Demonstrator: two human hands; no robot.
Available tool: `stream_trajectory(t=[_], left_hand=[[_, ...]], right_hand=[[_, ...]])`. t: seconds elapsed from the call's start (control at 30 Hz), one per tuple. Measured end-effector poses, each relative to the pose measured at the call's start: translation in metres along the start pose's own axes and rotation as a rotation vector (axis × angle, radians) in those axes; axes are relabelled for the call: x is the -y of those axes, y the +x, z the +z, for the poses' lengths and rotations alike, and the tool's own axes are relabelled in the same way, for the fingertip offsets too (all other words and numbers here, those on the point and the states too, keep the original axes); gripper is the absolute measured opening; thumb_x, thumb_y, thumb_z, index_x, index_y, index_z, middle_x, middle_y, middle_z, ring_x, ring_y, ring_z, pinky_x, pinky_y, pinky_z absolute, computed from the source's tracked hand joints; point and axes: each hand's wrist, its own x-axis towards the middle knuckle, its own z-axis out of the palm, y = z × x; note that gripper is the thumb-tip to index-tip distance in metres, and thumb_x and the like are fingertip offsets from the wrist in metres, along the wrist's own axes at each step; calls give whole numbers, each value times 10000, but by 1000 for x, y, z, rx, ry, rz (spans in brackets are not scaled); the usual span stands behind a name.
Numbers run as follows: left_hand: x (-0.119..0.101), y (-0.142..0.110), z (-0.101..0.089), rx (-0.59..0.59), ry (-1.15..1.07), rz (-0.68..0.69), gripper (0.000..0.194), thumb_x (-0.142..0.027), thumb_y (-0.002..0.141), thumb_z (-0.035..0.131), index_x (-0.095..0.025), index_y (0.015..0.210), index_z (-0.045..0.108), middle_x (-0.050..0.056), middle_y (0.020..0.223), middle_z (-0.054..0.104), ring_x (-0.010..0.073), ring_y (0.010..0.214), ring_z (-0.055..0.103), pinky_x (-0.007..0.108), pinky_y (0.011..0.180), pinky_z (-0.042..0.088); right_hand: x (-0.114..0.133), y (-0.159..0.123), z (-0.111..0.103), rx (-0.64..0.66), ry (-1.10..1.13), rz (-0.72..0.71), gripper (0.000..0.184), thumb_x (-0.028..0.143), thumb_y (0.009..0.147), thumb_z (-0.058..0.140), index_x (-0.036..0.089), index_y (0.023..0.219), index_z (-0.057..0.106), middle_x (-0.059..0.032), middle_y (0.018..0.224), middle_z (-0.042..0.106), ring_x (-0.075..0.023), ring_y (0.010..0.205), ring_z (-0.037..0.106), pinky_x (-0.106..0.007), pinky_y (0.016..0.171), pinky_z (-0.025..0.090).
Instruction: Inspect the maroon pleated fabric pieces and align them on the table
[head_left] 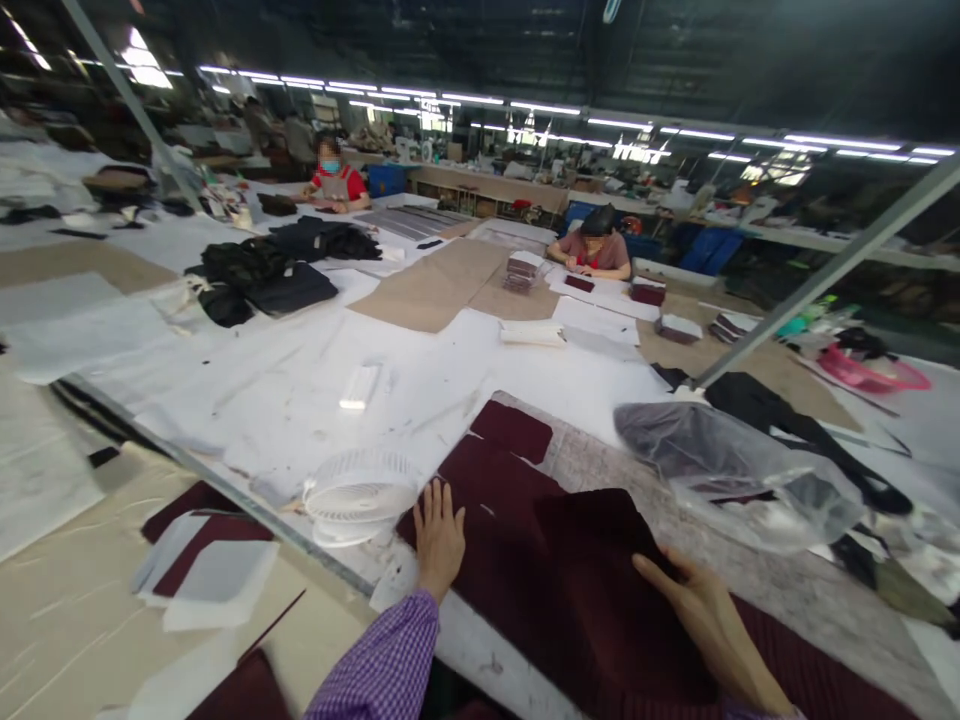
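Fingers spread, my left hand (439, 536) rests flat on the left edge of a large dark maroon fabric sheet (501, 520). Its purple checked sleeve reaches up from the bottom. My right hand (694, 595) pinches the right side of a maroon fabric piece (611, 560), with the thumb on top and the other fingers partly hidden behind it. That piece is tilted up over the sheet. Just past the sheet lies a smaller maroon panel (514, 428). More ribbed maroon fabric (810, 665) extends to the right of my right hand.
A white fan (361, 495) stands left of my left hand. Cut maroon and white pieces (214, 560) lie on the near-left surface. To the right are a clear plastic bag (739, 470) and a slanted metal pole (817, 285). Two people work across the table.
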Motion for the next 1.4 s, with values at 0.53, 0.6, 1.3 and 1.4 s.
stream_trajectory(t=[0.53,0.6,1.3,1.4], left_hand=[[15,15,33,36,544,75,556,-306,932,418,-76,1432,343,170,1527,324,292,1426,259,553,1165,167],[15,17,33,50,582,78,557,-304,926,429,-76,1428,351,171,1526,326,295,1426,261,553,1161,179],[14,21,37,91,634,53,551,-282,911,450,-88,1417,355,156,1519,352,277,1423,269,530,1158,198],[14,22,37,90,628,56,553,-280,911,451,-100,1423,346,155,1518,355,276,1423,269,529,1158,196]], right_hand=[[20,243,39,484,-280,185,207,336,686,689,189,831,676,-49,788,752,-253,779,705,-339,691,556],[21,266,49,546,-261,218,192,320,694,684,190,835,666,-50,786,756,-250,770,712,-345,701,571],[23,371,99,580,-953,-90,173,303,874,631,143,935,654,-29,897,678,-185,876,640,-389,840,505],[22,367,101,558,-1021,-131,192,311,885,617,140,968,645,-36,923,672,-185,881,636,-387,835,505]])
